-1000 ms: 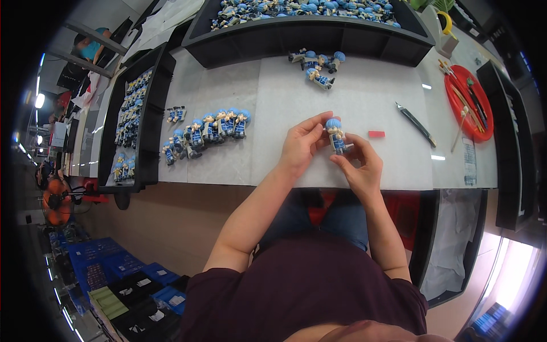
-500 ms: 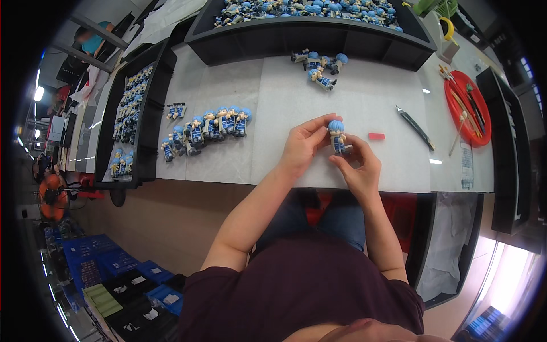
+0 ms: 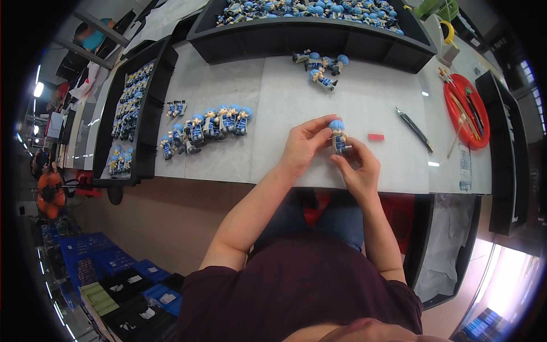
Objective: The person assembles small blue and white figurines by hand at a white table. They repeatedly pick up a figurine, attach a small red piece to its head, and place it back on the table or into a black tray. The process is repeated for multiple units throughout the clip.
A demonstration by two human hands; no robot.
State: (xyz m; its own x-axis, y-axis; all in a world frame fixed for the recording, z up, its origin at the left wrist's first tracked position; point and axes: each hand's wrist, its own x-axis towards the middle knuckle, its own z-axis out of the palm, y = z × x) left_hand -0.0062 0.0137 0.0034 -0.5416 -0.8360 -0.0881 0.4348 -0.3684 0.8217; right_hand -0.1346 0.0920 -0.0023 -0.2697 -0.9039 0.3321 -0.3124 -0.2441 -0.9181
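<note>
A small blue-haired figurine in a blue outfit is held upright between both hands over the white-covered table. My left hand pinches its upper part from the left with thumb and fingers. From the right, my right hand grips its lower part between thumb and fingertips. Just right of the hands lies a small pink-red block. Beyond them, several loose figurines lie in a small heap. To the left, more figurines are lined up in a slanting row.
A black tray heaped with figurines stands at the back. Another black tray with rows of figurines is at left. On the right are a craft knife, a red oval dish with brushes, and a yellow tape roll.
The figurine seems slightly turned between my fingers. Both hands keep nearly the same place and hold; the view has shifted a little.
</note>
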